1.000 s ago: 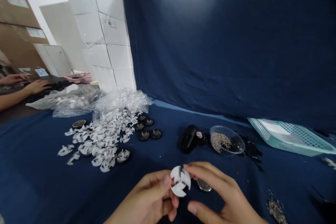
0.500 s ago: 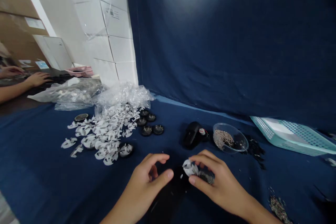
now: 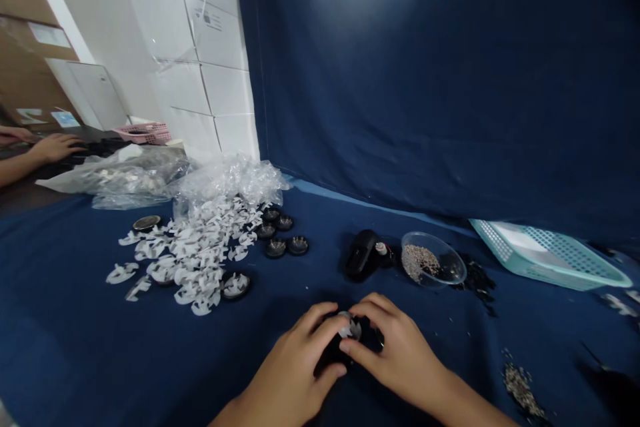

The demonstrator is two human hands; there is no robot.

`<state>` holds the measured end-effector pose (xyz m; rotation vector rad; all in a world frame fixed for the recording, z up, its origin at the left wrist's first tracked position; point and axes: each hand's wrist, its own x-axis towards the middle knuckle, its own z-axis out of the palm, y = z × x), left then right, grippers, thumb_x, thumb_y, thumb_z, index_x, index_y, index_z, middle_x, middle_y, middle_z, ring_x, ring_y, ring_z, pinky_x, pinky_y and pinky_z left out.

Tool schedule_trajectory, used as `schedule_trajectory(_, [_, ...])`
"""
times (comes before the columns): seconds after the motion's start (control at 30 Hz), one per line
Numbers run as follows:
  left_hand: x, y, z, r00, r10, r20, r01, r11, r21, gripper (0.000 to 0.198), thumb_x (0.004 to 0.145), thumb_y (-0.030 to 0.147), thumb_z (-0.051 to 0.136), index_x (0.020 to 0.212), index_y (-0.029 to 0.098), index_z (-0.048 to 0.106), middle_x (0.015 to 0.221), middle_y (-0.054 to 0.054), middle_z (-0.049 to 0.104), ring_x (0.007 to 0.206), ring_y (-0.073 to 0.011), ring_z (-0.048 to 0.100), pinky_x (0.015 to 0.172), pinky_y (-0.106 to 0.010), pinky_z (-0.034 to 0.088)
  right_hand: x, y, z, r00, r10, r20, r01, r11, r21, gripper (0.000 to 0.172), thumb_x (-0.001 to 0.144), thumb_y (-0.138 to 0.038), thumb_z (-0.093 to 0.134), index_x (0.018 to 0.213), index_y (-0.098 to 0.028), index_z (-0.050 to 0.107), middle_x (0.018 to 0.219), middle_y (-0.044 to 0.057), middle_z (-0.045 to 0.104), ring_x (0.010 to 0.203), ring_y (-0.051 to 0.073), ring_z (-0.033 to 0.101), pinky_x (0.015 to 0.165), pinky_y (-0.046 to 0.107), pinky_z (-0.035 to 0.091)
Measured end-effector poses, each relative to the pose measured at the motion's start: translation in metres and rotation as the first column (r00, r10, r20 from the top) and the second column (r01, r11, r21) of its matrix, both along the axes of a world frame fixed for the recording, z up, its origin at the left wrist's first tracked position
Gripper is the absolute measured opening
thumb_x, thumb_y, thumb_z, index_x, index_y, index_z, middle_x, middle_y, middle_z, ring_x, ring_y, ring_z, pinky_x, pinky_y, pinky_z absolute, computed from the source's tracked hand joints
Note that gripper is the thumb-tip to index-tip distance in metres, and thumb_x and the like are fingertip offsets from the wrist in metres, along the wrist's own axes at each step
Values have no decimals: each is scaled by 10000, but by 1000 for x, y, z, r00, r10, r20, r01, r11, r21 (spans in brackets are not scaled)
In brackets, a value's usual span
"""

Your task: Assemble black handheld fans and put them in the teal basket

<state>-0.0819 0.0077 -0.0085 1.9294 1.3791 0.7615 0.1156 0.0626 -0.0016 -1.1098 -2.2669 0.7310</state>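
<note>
My right hand (image 3: pixel 395 350) pinches a small white plastic part (image 3: pixel 351 327) with curved edges between thumb and fingertips. Curled in from the other side, my left hand (image 3: pixel 300 367) has its fingertips against the same part, its thumb lower down. Something black lies in the shadow between the hands, its shape mostly hidden. To the left spreads a heap of similar white plastic parts (image 3: pixel 200 253). Beside that heap are several round black caps (image 3: pixel 275 248), and one black cap (image 3: pixel 236 286) nearer me has a white part in it.
Beyond my hands lie a black device (image 3: pixel 361 253) and a clear bowl (image 3: pixel 457 272) of small metal pieces. A teal basket (image 3: pixel 560 272) stands at right, a loose pile of small pieces (image 3: pixel 523 390) nearer. Plastic bags (image 3: pixel 135 177) lie far left, near another person's hand (image 3: pixel 57 147).
My left hand, open and apart before, has moved right and closed in beside my right hand. The right hand has brought the white plastic part slightly left, between both hands.
</note>
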Motion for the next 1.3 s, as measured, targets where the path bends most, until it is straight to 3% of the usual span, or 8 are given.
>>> schedule_trajectory(0.1, [-1,3,-1,1000,-4,20,3,1000,23,610,829,249,668,1368,441,454,1390,-12,508,1216,-272,536,1052,-425,419,2,-2,0,1000,-8,-2,8,1000,-2,244,781,-336,711,999,-237,666,944,34,628,874,217,615,779,375,522])
schedule_trajectory(0.23, [-3,4,1,999,-41,-6,42,999,29,529,840,256,657,1328,407,520,1384,-30,520,1219,-286,536,1047,-436,427,13,-7,-3,999,25,-37,-24,1000,19,480,812,-293,684,1266,-258,532,1095,46,630,935,181,629,832,333,543])
schedule_trajectory(0.4, [-5,1,-3,996,-49,-77,56,995,86,522,892,241,579,1375,397,457,1400,-25,526,1259,-268,513,1064,-437,425,21,-12,-7,993,115,-18,-111,983,147,216,868,-196,589,1067,-265,638,1267,42,584,1168,206,550,1020,390,444])
schedule_trajectory(0.6, [-7,-1,-13,973,-81,-216,124,973,195,500,880,147,525,1347,312,459,1443,-59,489,1276,-260,510,1035,-463,471,19,-13,-12,981,193,34,-194,943,270,284,891,-149,554,1154,-245,602,1261,35,617,1182,205,541,1000,387,454])
schedule_trajectory(1.0, [-2,5,-5,986,-72,-150,93,986,137,575,825,139,594,1332,348,422,1312,13,595,1197,-184,567,1041,-361,469,21,-28,-4,975,136,176,-182,943,279,519,923,-75,434,1388,-305,457,1200,60,595,1094,257,496,862,462,438])
schedule_trajectory(1.13, [5,0,-7,989,-14,-147,33,992,123,596,815,111,564,1339,350,409,1299,-3,595,1196,-205,563,1037,-399,462,21,-27,5,963,135,234,-197,943,267,491,909,-60,420,1339,-273,522,1077,89,618,947,257,532,788,462,440])
schedule_trajectory(1.3, [18,-11,-12,976,140,-164,-127,988,91,612,859,152,499,1425,249,287,1296,-122,573,1212,-287,540,1001,-505,457,17,-17,15,957,154,246,-211,951,226,355,932,-144,477,1253,-238,596,950,68,638,895,235,555,830,449,443])
